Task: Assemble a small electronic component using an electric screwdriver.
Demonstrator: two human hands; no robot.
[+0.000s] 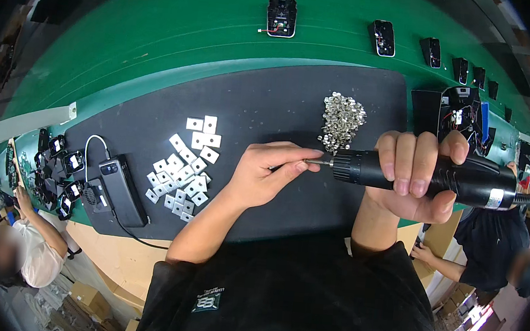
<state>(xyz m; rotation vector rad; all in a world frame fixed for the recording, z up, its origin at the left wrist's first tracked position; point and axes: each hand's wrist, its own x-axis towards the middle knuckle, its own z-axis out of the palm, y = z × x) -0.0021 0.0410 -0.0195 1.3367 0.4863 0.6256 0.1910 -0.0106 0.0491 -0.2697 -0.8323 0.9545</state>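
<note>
My right hand [412,172] is wrapped round a black corded electric screwdriver [474,182], held level with its bit to the left. At the tip of the bit [320,162], the thumb and forefinger of my left hand [270,172] are pinched together. Whatever small piece they may hold is hidden. Just behind the screwdriver's nose lies a heap of small shiny metal screws [343,119] on the dark grey mat [269,112]. Several white square plates [179,174], each with a dark hole, are scattered left of my left hand.
A black phone [121,187] with a white cable lies at the mat's left. Black device housings [281,19] stand along the green belt [215,13] beyond. More black parts [461,116] are piled at right and others [56,169] at left. A person [31,243] works at each side.
</note>
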